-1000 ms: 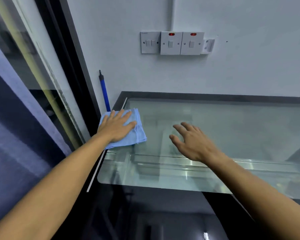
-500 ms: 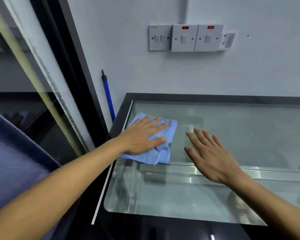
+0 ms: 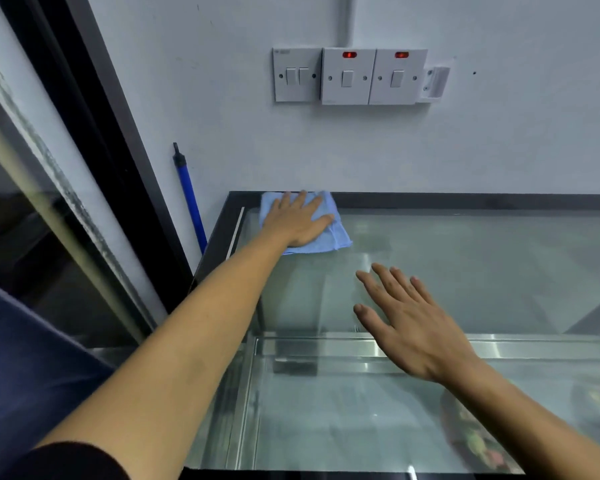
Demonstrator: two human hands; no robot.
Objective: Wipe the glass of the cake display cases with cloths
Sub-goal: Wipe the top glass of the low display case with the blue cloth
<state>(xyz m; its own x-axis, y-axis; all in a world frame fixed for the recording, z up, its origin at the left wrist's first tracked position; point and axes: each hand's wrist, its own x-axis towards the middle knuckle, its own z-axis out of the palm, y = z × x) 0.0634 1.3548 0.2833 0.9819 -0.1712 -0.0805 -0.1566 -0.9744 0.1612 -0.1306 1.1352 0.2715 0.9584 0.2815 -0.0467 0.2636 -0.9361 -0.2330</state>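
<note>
Light-blue folded microfibre cloth (image 3: 329, 233) lies flat at far-left corner of the clear glass top of the display case (image 3: 465, 271), its far edge over the black frame by the wall. Left hand (image 3: 300, 220) presses it w/ straight, spread fingers. Right hand (image 3: 409, 323) is released, fingers straight, flat at mid-glass; can't tell if touching. Cloth looks soft, creased at near-right corner. Three white wall switch plates (image 3: 349, 76) above; tiny lettering unreadable. Blue pole (image 3: 191, 202) leans beside the case.
</note>
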